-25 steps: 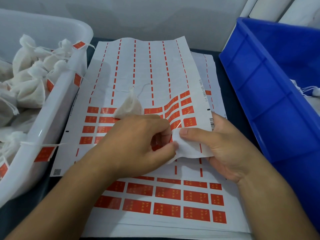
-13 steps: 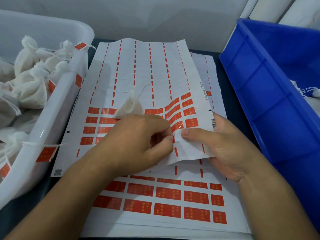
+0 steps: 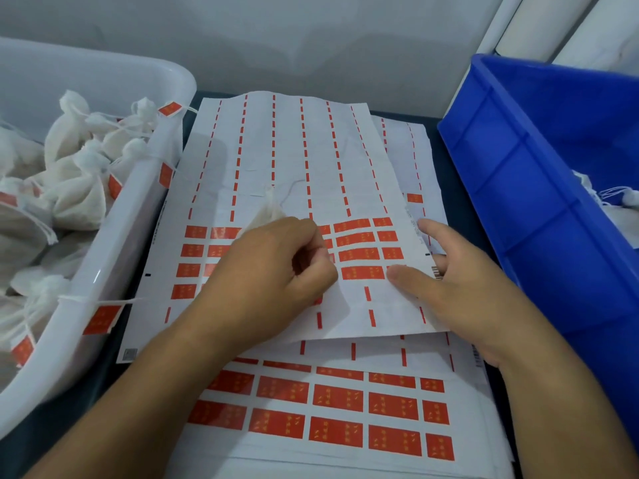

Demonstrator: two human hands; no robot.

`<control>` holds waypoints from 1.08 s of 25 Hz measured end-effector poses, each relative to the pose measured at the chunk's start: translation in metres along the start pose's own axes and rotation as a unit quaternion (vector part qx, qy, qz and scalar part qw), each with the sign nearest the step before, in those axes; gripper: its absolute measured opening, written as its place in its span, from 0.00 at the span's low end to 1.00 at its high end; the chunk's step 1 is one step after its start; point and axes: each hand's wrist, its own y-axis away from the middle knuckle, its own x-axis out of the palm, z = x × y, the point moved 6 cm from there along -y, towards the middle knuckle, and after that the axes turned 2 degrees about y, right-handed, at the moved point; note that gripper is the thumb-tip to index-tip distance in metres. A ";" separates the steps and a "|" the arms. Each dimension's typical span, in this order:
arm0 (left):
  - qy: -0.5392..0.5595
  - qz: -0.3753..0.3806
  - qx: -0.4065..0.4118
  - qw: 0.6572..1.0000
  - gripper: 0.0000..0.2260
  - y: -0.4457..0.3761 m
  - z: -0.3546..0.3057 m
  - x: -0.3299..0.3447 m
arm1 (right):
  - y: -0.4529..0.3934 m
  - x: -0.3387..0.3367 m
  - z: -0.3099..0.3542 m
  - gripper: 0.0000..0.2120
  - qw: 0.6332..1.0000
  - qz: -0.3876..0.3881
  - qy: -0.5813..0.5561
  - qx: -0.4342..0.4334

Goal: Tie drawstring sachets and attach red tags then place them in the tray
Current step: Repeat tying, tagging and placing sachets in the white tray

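1. The left hand [image 3: 276,271] lies over the middle of the top sticker sheet [image 3: 294,160], fingers curled in with the thumb closed against the forefinger; what sits in that pinch is hidden, so I cannot tell whether a red tag is in it
2. A white drawstring sachet [image 3: 266,216] pokes out from behind the left hand's knuckles, its gathered neck pointing away from the person and a thin string curling off across the sheet – the hand appears to hold it, but the contact is out of sight
3. The right hand [image 3: 460,288] rests flat on the right edge of the same sheet, fingers nearly straight, thumb laid just below a row of red tags [image 3: 363,254]; it grips nothing
4. The top sheet still carries a few rows of tags in its middle band, with only thin red strips above and below them
5. A second sheet [image 3: 345,420] lies under it, nearer the person, with fuller rows of tags
6. On the left, a white tray [image 3: 114,271] holds a heap of tied sachets [image 3: 79,188] – several of their tags hang over its rim
7. On the right stands a blue bin [image 3: 539,188], with a little white fabric and string showing at its far right edge
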 end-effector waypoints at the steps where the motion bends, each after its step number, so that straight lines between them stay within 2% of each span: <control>1: 0.009 -0.015 0.000 1.000 0.09 -0.001 0.000 -0.002 | 0.001 -0.001 -0.001 0.25 1.000 0.002 0.029 -0.001; 4: 0.042 -0.057 -0.008 0.997 0.08 -0.001 -0.001 -0.010 | 0.004 -0.002 0.000 0.23 0.990 -0.012 0.140 0.020; 7: 0.052 -0.046 0.005 0.998 0.08 0.001 -0.004 -0.010 | 0.007 -0.015 0.008 0.29 0.959 -0.129 0.249 -0.033; 8: 0.048 -0.026 0.019 0.998 0.09 0.001 -0.007 -0.008 | 0.010 -0.015 0.013 0.28 0.962 -0.149 0.221 -0.067; 9: 0.036 -0.003 0.036 0.999 0.09 0.002 -0.009 -0.004 | 0.012 -0.010 0.019 0.24 0.973 -0.136 0.155 -0.102; 11: 0.006 0.030 0.074 0.997 0.11 0.004 -0.015 0.002 | 0.017 0.012 0.029 0.20 0.991 -0.037 0.039 -0.126; 13: -0.012 0.036 0.100 0.994 0.10 0.005 -0.019 0.004 | 0.016 0.029 0.030 0.15 0.991 0.031 0.022 -0.126; 16: -0.017 0.022 0.113 0.993 0.11 0.005 -0.020 0.002 | 0.010 0.033 0.026 0.03 0.992 0.058 -0.023 -0.108; 18: -0.024 0.014 0.111 0.993 0.11 0.004 -0.019 0.003 | 0.009 0.033 0.026 0.06 0.992 0.067 -0.033 -0.101; 20: -0.037 -0.021 0.090 0.995 0.09 0.002 -0.015 0.000 | 0.009 0.031 0.025 0.06 0.994 0.053 -0.041 -0.092; 22: -0.047 -0.097 0.018 0.994 0.06 -0.001 0.001 -0.009 | 0.007 0.028 0.023 0.06 0.994 0.031 -0.057 -0.090; 24: -0.059 -0.164 -0.079 0.981 0.14 -0.002 0.023 -0.022 | 0.006 0.025 0.022 0.03 0.993 0.011 -0.074 -0.086; 25: -0.079 -0.170 -0.110 0.976 0.18 -0.002 0.033 -0.025 | 0.006 0.025 0.021 0.07 0.992 0.006 -0.086 -0.088; 27: -0.123 -0.134 -0.129 0.975 0.23 -0.002 0.042 -0.024 | 0.006 0.024 0.022 0.14 0.991 -0.010 -0.102 -0.083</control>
